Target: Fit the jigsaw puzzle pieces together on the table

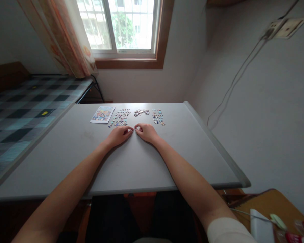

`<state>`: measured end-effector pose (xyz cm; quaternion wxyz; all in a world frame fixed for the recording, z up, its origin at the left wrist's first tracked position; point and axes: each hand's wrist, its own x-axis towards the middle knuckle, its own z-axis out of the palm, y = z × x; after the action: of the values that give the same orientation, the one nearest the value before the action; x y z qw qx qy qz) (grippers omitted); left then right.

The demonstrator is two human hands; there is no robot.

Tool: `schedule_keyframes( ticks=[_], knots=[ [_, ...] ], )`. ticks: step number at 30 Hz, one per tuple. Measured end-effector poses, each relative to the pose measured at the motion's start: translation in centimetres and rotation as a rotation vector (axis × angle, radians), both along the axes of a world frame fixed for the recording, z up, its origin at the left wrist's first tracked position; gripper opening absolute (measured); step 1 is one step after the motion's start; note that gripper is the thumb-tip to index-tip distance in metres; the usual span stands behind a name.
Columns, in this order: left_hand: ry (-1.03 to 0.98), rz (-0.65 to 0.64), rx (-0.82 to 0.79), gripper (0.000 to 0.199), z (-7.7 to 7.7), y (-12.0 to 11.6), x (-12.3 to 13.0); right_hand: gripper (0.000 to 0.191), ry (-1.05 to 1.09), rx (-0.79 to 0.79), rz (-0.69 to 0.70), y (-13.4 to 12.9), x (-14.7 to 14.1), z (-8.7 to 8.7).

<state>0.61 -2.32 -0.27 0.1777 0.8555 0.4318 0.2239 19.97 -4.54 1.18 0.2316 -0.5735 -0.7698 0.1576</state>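
My left hand (121, 135) rests on the white table, its thumb and fingertips drawn together in a pinch just below the left group of puzzle pieces (120, 117). Close beside it, my right hand (146, 132) is also pinched, its fingertips a small gap from the left ones. Anything between the fingers is too small to make out. A heaped middle group of pieces (141, 112) lies beyond the hands, and a right group (158, 116) is spread in loose rows. A colourful picture sheet (102, 114) lies flat at the left of the pieces.
The white table (152, 168) has a raised rim at its right side. A bed with a checked cover (40, 98) stands at the left. At the lower right, a wooden stool (276, 199) bears a white box and red-capped items. A cable hangs along the right wall.
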Motion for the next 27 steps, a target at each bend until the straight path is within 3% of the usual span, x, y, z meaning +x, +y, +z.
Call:
schedule_keyframes(
  ticks=[27],
  knots=[
    [0.000,0.007,0.000,0.035,-0.26,0.09,-0.10,0.027,0.002,0.007,0.001,-0.05,0.05,-0.04]
  ],
)
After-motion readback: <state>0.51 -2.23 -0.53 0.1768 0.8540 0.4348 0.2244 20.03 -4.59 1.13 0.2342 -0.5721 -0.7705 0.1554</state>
